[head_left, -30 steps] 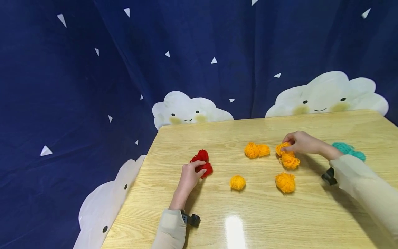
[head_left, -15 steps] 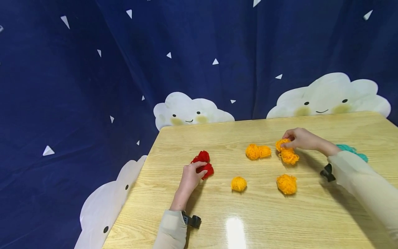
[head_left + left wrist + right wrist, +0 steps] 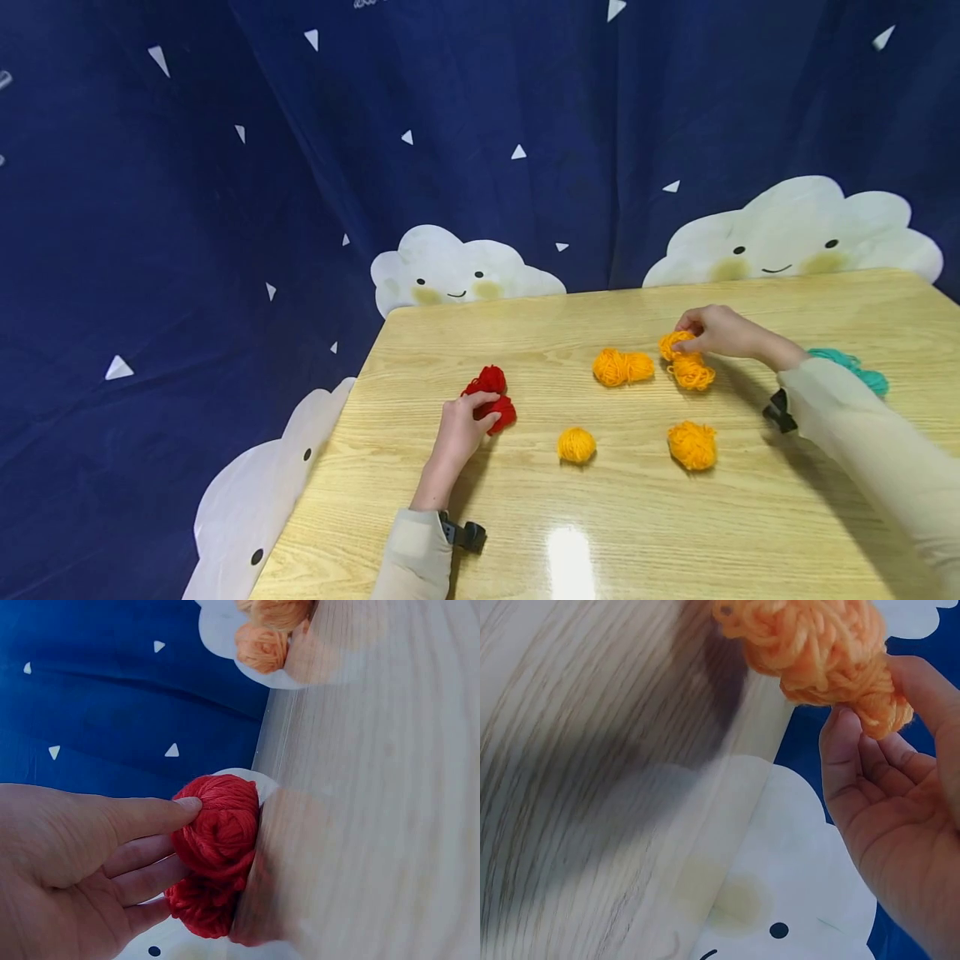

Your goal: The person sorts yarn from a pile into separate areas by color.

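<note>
My left hand [image 3: 459, 427] holds a red yarn bundle [image 3: 491, 380], which rests on the wooden table [image 3: 420, 350] at left of centre. In the left wrist view, the thumb lies over the red yarn and the other fingers reach behind it. Toward the right, my right hand [image 3: 723, 332] pinches one end of an orange yarn bundle [image 3: 692, 372] tied at its middle. The right wrist view shows this orange bundle [image 3: 817, 649] between thumb and fingers, raised over the table with a shadow beneath. Another orange bundle [image 3: 622, 367] lies just left of it.
Nearer the front lie a small yellow-orange yarn ball [image 3: 576, 446] and a round orange yarn clump [image 3: 692, 446]. A teal yarn bundle [image 3: 851, 368] is partly hidden behind the right sleeve. White cloud cutouts [image 3: 457, 267] and a dark blue curtain [image 3: 480, 100] border the table.
My right hand has raised the orange bundle and shifted it a little left, toward the other orange bundle. The left hand stays on the red yarn.
</note>
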Demonstrator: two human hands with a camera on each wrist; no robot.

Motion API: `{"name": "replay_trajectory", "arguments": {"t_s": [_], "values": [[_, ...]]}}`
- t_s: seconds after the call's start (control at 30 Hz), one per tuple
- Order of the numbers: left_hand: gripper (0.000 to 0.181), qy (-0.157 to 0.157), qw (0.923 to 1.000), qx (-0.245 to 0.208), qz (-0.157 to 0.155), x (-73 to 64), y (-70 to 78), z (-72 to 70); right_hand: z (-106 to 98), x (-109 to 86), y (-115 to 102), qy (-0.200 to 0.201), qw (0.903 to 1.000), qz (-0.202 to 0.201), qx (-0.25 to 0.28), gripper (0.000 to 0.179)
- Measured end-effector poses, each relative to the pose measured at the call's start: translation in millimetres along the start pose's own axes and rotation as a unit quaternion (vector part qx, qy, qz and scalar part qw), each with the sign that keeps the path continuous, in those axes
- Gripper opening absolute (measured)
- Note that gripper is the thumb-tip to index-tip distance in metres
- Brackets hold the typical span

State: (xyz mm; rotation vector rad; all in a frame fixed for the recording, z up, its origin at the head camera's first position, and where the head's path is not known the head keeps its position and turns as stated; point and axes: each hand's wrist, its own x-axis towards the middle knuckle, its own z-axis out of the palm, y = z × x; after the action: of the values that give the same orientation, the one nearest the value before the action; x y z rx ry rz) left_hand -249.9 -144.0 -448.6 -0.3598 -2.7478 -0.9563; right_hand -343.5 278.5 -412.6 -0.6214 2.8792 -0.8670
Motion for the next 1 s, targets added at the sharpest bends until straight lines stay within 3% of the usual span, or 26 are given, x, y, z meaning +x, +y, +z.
{"name": "replay_trajectory", "arguments": {"t_s": [0.27, 0.47, 1.0], "values": [[0.025, 0.000, 1.0000, -0.006, 0.004, 0.2, -0.2, 3.5, 9.5, 7.1, -3.8, -0.010, 0.9999, -0.006, -0.012, 0.022], [0.026, 0.000, 0.9999, -0.011, 0.007, 0.2, -1.1, 5.4, 12.5, 6.6, -8.2, -0.008, 0.9998, 0.000, -0.018, 0.031], [0.025, 0.002, 1.0000, -0.002, 0.007, 1.2, -1.5, -0.3, 22.1, -9.2, -6.9, 0.034, 0.9989, -0.023, -0.021, 0.059]]}}
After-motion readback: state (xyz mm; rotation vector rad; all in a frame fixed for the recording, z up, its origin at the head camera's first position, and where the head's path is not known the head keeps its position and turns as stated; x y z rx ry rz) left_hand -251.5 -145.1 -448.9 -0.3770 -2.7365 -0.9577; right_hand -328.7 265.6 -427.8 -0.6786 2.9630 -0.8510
